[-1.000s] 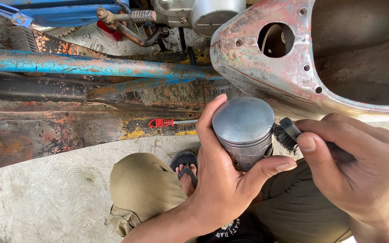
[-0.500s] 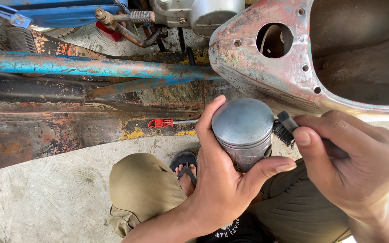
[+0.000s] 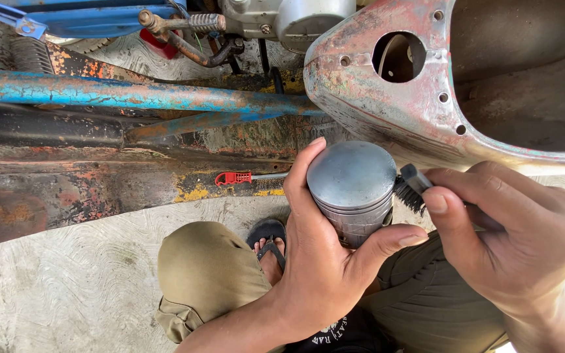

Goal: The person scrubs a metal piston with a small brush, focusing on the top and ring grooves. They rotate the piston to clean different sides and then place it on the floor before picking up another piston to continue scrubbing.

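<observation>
Concrete floor (image 3: 67,281) below; left hand (image 3: 325,261) fingers clamp the piston (image 3: 353,189), steadying it while right hand (image 3: 518,242) fingers pinch a brush (image 3: 412,189) against its side.

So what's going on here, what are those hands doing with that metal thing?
A person is crouched on a concrete floor beside a rusty scooter body. The left hand grips a grey metal piston upright, thumb and fingers wrapped around its sides. The right hand holds a small black brush, its bristles touching the piston's upper side by the ring grooves. A red-handled screwdriver lies on the ground by the rusted blue frame.
</observation>
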